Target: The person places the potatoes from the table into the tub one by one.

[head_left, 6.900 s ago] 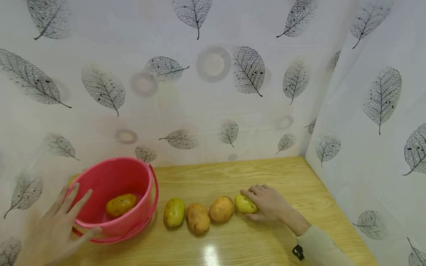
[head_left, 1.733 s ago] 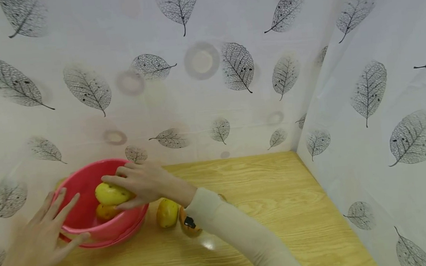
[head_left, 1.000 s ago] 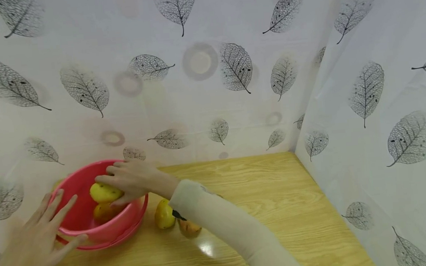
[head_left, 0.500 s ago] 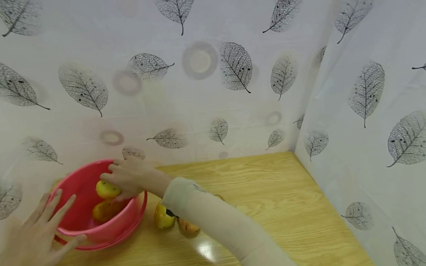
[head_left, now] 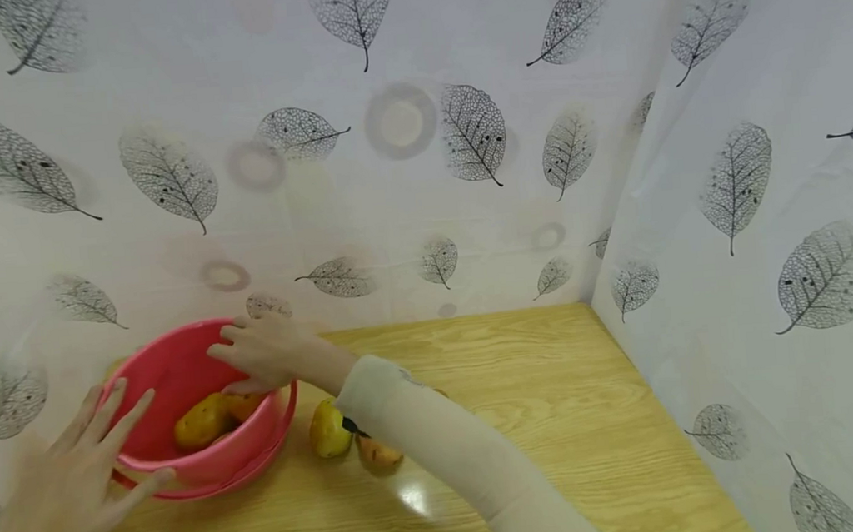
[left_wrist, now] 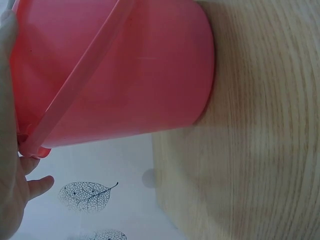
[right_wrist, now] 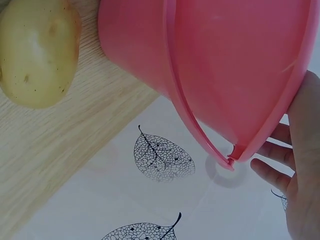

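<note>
Inside the bucket (head_left: 224, 468): potatoes (head_left: 202, 423) | left hand (head_left: 75, 477): straight fingers spread at its rim | right hand (head_left: 264, 351): fingers loose, over bucket | table (head_left: 544, 424): more potatoes (head_left: 330, 430) beside bucket

The bucket (head_left: 234, 455) beside the fingers (head_left: 132, 420) looks like smooth plastic; the table (head_left: 549, 390) below them looks like shiny wood.

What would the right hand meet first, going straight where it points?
The right hand would likely meet the bucket, at its left inner wall, unless it passes above; depth is unclear.
</note>
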The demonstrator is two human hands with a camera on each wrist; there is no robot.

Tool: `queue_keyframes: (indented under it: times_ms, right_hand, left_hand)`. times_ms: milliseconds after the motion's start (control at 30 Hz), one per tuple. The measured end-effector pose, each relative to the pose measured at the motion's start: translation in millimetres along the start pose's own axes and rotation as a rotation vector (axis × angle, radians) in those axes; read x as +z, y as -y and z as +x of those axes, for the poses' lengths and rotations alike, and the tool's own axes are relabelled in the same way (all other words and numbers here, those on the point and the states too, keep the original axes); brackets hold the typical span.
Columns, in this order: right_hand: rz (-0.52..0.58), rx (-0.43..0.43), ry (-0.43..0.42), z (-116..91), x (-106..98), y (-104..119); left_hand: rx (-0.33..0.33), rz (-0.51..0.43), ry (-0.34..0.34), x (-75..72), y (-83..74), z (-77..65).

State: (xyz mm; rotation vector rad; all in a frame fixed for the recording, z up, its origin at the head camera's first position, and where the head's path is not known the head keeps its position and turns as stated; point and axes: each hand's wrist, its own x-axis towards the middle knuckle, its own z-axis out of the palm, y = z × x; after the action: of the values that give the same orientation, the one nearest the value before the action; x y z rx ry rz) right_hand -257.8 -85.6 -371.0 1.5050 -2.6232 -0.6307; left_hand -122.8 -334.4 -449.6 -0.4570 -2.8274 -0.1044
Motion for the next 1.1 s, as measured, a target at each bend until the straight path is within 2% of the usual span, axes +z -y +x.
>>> queue_keyframes:
  times_ms: [200,367,567,833,1100]
  right_hand:
    - [0.01,-0.028,-0.11,-16,6,-5]
    - [-0.013,-0.007,-0.208,-28,12,-8]
    - [0.055,0.019,-0.199,-42,15,-10]
    - [0.078,0.007,-0.244,-62,20,-9]
    - [0.092,0.02,-0.267,-81,25,-5]
  left_hand:
    - [0.003,0.003,-0.006,0.4,0.7,-0.3]
    - [0.007,0.008,-0.011,-0.3,1.4,0.5]
    - [0.004,0.008,-0.008,-0.1,0.1,0.1]
    - [0.018,-0.004,-0.027,-0.8,0.6,-1.0]
    - [-0.007,0.001,-0.004,-1.7,-0.9,-0.5]
